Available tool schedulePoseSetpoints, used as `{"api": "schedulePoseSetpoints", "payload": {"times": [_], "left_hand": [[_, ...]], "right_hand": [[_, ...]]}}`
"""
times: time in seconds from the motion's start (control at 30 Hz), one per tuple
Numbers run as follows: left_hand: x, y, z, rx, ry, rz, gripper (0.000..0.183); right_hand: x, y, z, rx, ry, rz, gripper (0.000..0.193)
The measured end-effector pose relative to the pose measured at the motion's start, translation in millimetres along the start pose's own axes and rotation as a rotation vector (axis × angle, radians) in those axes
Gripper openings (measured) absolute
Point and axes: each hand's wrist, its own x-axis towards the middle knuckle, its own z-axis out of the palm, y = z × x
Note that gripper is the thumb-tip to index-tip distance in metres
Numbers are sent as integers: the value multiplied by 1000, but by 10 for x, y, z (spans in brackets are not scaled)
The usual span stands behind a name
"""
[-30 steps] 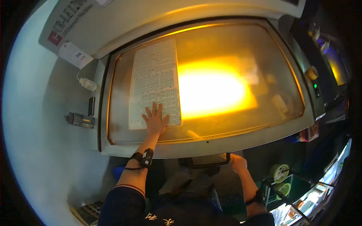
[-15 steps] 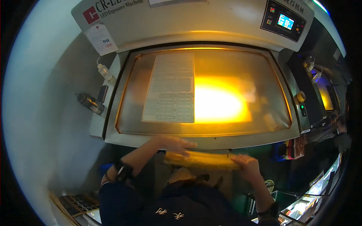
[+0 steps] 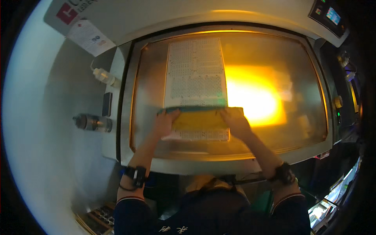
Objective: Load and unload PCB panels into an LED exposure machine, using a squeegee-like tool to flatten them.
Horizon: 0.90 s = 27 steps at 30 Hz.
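A wide yellow squeegee [image 3: 200,119] with a dark teal far edge lies across the lower part of a pale printed sheet [image 3: 196,74]. My left hand [image 3: 164,122] grips its left end, fingers curled over the top. Its right end is in my right hand [image 3: 237,122], also closed on it. Under the squeegee a strip of the sheet is hidden, and the sheet's near end shows below it. The sheet rests on the flat bed [image 3: 150,86] of an exposure machine, which glows bright yellow to the right of the sheet.
A raised metal frame [image 3: 131,98] borders the bed. On the left ledge are a white bottle [image 3: 105,77], a dark phone [image 3: 107,104] and a clear bottle with a dark cap [image 3: 94,122]. A tape roll [image 3: 338,102] sits at the right ledge. The machine's hood [image 3: 196,9] overhangs the back.
Both hands have moved up and forward from before the machine onto the sheet. My left hand, formerly loose beside the squeegee, now grips it. The view has shifted and turned.
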Motion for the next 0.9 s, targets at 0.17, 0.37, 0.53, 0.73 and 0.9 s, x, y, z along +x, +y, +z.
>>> {"api": "schedulePoseSetpoints", "payload": {"times": [0.17, 0.37, 0.53, 0.73, 0.9], "left_hand": [[1905, -908, -630, 2, 128, 58, 62], [3725, -1945, -958, -13, 353, -8, 58], [3708, -1684, -1237, 198, 116, 11, 45], [3331, -2070, -483, 72, 445, 94, 58], [1837, -1303, -453, 293, 190, 30, 63]], "right_hand": [[2124, 817, -34, -234, 90, 28, 71], [4084, 1571, -282, -101, 47, 94, 72], [4219, 2004, -19, -218, -74, -22, 71], [3580, 1196, 116, -272, 179, 93, 69], [2317, 416, 69, -191, 53, 87, 59]]}}
